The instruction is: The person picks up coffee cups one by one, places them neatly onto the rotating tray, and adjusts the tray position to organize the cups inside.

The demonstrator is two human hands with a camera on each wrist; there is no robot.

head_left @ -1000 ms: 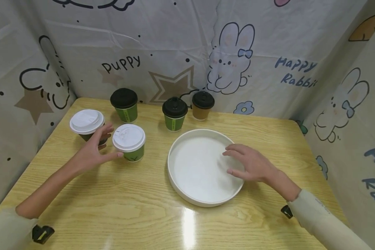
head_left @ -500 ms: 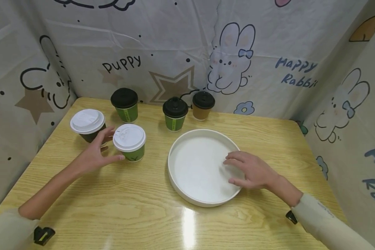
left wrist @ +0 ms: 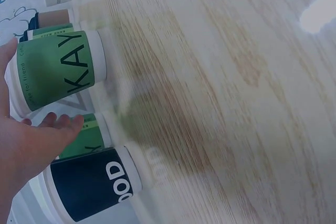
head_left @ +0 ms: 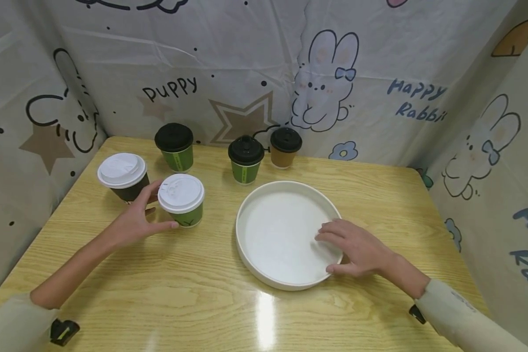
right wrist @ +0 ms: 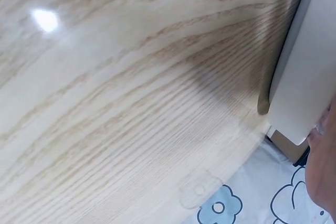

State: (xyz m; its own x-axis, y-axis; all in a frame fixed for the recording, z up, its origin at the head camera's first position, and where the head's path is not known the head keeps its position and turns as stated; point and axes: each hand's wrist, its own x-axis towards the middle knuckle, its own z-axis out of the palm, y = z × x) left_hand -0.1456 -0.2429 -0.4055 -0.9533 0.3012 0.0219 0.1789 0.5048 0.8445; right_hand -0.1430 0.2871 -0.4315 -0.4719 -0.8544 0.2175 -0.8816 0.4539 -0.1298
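A green paper cup with a white lid stands upright at the left of the table. My left hand is spread around its left side, thumb near the cup's front and fingers behind. In the left wrist view a gap shows between those fingers and the green cup. Just left of the hand is a dark cup with a white lid. My right hand lies over the right rim of a round white tray, fingers above its inside and thumb by the rim. Whether it touches the rim, I cannot tell.
At the back stand a green cup with a black lid, another black-lidded green cup and a brown cup with a black lid. Printed cloth walls in the wooden table at the back and sides.
My right hand has moved toward me along the tray's right rim. My left hand has shifted slightly right and lower, closer around the green cup. The cups and tray have stayed put.
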